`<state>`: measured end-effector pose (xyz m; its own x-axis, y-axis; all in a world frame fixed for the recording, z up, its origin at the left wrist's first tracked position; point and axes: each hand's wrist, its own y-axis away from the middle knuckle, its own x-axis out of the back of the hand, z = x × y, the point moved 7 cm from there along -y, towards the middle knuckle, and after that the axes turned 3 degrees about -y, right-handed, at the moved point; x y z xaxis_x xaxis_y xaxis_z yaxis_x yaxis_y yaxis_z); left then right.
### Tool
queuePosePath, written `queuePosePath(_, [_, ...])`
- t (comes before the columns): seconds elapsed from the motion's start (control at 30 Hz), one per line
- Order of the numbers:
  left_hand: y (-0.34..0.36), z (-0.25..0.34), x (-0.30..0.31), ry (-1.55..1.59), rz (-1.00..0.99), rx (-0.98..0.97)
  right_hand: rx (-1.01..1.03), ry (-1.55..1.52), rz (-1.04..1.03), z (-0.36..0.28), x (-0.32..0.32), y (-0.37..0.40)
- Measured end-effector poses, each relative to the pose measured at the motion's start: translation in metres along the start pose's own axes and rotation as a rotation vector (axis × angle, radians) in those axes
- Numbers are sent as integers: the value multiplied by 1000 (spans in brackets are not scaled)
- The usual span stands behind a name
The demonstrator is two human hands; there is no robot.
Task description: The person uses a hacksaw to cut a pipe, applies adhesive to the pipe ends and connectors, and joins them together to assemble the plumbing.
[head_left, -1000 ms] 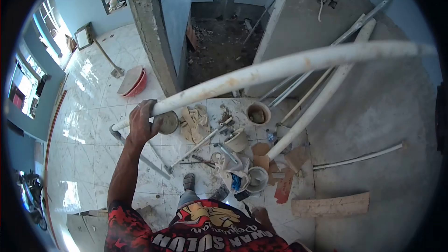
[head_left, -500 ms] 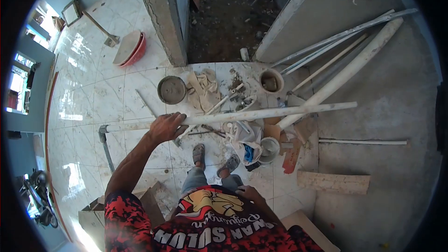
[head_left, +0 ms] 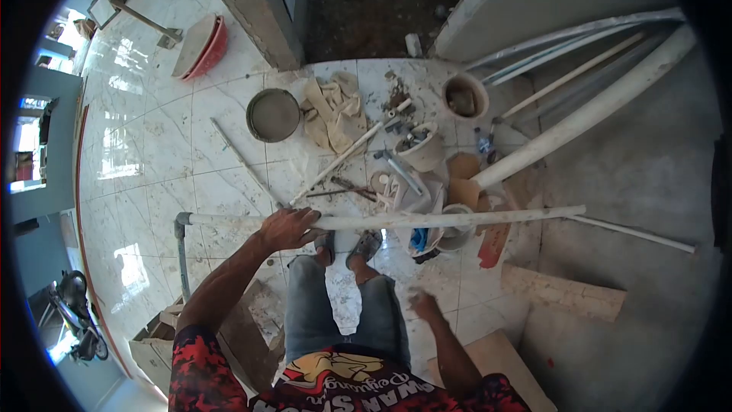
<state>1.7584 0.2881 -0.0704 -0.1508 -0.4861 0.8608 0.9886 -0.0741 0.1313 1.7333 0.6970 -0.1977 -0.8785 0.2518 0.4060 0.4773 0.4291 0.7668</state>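
My left hand (head_left: 290,229) is closed around a long white PVC pipe (head_left: 450,219), held crosswise in front of my legs. At the pipe's left end is a grey elbow fitting (head_left: 182,219), with a grey pipe piece (head_left: 183,267) running down from it. Off to the right of my knee, my right hand (head_left: 425,305) is away from the pipe; its fingers are blurred, and I see nothing clearly held. Below the pipe are my sandals (head_left: 366,244). A white bucket (head_left: 457,238) and a bag with blue cloth (head_left: 418,239) sit partly behind the pipe.
On the tiles stand a round mortar tub (head_left: 273,115), crumpled sacking (head_left: 334,113), a container of fittings (head_left: 419,148) and a beige bucket (head_left: 465,96). Thin pipes (head_left: 335,164) lie about. A thick pipe (head_left: 587,111) leans at the right. A wooden board (head_left: 564,292) lies lower right.
My left hand and the held pipe have moved lower in view, with the pipe's right end dropping. My right hand has left my thigh and swung out to the right. The camera view has shifted.
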Motion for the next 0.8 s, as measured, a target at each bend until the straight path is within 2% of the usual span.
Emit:
queuePosePath(0.03, [-9, -6, -13, 1, -11, 16, -49, 92, 122, 17, 11, -22])
queuePosePath(0.1, [-32, -16, -25, 22, -5, 2, 71, 95, 311, 50, 16, -66])
queuePosePath(0.13, [-43, -26, -37, 39, -30, 21, 67, 91, 306, 50, 12, -84])
queuePosePath(0.2, [-63, -52, -69, 65, -102, 64, -141, -557, 224, 65, -1, -126])
queuePosePath(0.27, [-84, -84, -98, 81, -90, 31, -67, -373, 166, 46, -6, -174])
queuePosePath(0.33, [-104, -117, -126, 78, -62, 5, 102, -101, 206, 41, -13, -237])
queuePosePath(0.4, [-121, -152, -154, 73, -7, -20, 234, -22, 256, 24, -18, -296])
queuePosePath(0.47, [-137, -177, -176, 47, -24, 2, 254, -32, 216, -5, -20, -349])
queuePosePath(0.53, [-157, -196, -196, 24, -29, 6, 386, 29, 158, -31, -29, -403])
queuePosePath(0.6, [-176, -211, -212, 14, -12, -24, 527, 231, 94, -76, -36, -435])
queuePosePath(0.63, [-185, -219, -219, 14, -11, -43, 543, 242, 110, -85, -42, -462])
queuePosePath(0.7, [-204, -230, -229, -3, 69, -111, 700, 490, 21, -107, -69, -499])
queuePosePath(0.8, [-231, -234, -232, 0, 152, -186, 690, 704, -28, -148, -93, -509])
